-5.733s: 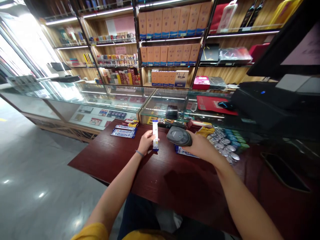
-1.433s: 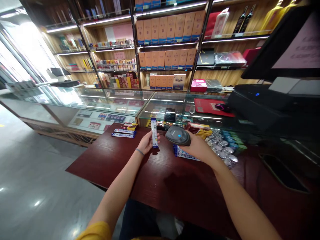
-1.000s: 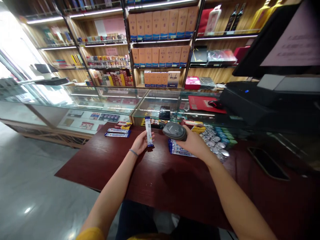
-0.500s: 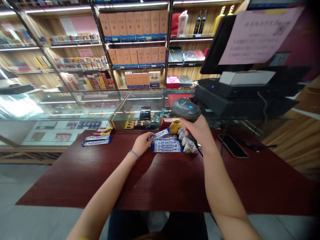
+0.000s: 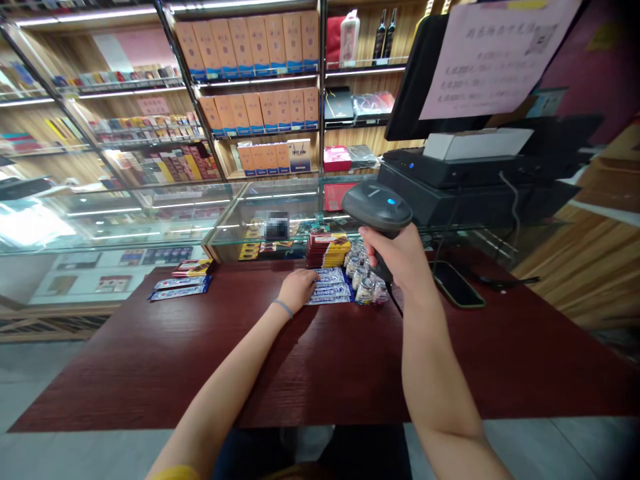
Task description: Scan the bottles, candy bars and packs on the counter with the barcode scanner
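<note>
My right hand (image 5: 397, 257) grips the handle of a black barcode scanner (image 5: 376, 205), held above the counter with its blue light showing. Its cable trails below my wrist. My left hand (image 5: 299, 289) is closed at the left end of a blue-and-white packet (image 5: 329, 274), low over several like it laid side by side. The fingertips are partly hidden. Behind them stands a stack of red-and-yellow chocolate packs (image 5: 327, 250). To their right are several small clear-wrapped items (image 5: 365, 290). Two more blue-and-white packets (image 5: 180, 288) lie at the left beside a few red-and-yellow packs (image 5: 193, 267).
A phone (image 5: 457, 285) lies on the dark red counter (image 5: 300, 373) at the right. Behind are a glass display case (image 5: 225, 207), a monitor with a pink paper sheet (image 5: 487, 63), and a white box (image 5: 477, 145). Stocked shelves line the back.
The blue-and-white packet that my left hand held tilted up now lies lower, level with the others. My view has shifted slightly. The right hand still holds the scanner.
</note>
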Available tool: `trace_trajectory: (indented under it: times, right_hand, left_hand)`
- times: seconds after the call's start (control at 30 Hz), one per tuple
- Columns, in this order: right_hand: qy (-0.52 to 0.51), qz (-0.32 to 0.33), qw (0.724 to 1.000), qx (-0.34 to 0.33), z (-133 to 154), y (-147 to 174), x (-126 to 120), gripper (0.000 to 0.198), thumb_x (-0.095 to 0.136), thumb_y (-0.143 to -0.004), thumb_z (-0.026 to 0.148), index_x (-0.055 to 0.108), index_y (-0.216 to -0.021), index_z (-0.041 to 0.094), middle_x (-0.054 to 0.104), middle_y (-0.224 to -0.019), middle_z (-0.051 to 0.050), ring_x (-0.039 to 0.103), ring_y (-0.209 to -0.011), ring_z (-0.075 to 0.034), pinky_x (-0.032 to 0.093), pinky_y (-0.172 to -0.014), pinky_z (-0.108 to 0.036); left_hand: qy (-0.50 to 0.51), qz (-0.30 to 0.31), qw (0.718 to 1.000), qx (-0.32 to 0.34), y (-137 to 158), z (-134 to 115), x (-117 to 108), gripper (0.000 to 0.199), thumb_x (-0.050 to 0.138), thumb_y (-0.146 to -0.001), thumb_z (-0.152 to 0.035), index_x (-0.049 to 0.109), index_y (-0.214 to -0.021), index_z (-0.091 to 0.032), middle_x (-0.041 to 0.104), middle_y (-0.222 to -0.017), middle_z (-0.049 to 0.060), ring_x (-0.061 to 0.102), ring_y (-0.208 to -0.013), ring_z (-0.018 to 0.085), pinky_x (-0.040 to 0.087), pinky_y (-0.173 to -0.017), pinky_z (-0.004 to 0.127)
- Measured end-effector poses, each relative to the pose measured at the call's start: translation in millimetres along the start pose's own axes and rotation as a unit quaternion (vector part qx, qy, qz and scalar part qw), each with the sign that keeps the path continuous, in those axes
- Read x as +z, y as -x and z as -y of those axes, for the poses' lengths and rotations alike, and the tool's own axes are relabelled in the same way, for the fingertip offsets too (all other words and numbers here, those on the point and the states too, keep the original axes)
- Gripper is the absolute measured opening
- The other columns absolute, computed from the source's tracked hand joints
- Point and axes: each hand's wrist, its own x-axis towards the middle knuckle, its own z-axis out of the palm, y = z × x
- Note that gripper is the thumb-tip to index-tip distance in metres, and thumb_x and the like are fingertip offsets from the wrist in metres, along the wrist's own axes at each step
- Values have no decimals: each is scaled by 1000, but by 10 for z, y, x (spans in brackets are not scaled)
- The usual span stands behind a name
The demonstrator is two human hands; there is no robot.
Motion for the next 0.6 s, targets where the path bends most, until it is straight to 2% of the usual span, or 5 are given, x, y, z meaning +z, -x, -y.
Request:
trace_trajectory:
  times: [0.07, 0.17, 0.33, 0.5, 0.6]
  right_hand:
    - [13, 1, 1000, 5, -3, -2, 13, 29, 72, -79, 46, 53, -69, 27, 51, -49, 4, 46, -39, -12, 43, -40, -29]
    - [22, 5, 1000, 7, -7, -1, 27, 27, 72, -80, 45, 54, -74, 27, 52, -50, 5, 47, -39, -13, 44, -42, -30]
    - [22, 13, 1000, 2, 34, 18, 57, 23, 72, -82, 40, 55, -74, 26, 53, -51, 5, 47, -39, -13, 42, -43, -30]
    - [23, 35, 999, -14, 54, 47, 185, 18, 71, -83, 38, 59, -79, 25, 53, -49, 5, 48, -39, -15, 42, -43, -31]
    - [32, 41, 999, -11, 22, 80, 349, 23, 74, -82, 40, 62, -93, 25, 60, -57, 3, 51, -41, -15, 44, -44, -32]
  left_hand:
    - [53, -13, 999, 1, 5, 24, 15, 20, 70, -79, -7, 74, -85, -26, 74, -93, 10, 68, -99, 29, 48, -104, 43]
    - [81, -11, 997, 2, 7, 29, 21, 19, 70, -80, -9, 75, -85, -26, 74, -95, 10, 67, -101, 31, 46, -108, 46]
    - [103, -42, 994, 14, 69, 68, -75, 16, 69, -85, -16, 77, -96, -26, 75, -107, 10, 65, -109, 31, 44, -111, 48]
    - [82, -127, 988, -25, 337, 346, -435, 20, 65, -91, -23, 75, -108, -26, 73, -117, 9, 62, -118, 31, 42, -114, 46]
    - [17, -170, 984, -54, 601, 629, -730, 22, 61, -94, -24, 73, -112, -25, 72, -118, 10, 62, -118, 30, 44, -112, 46]
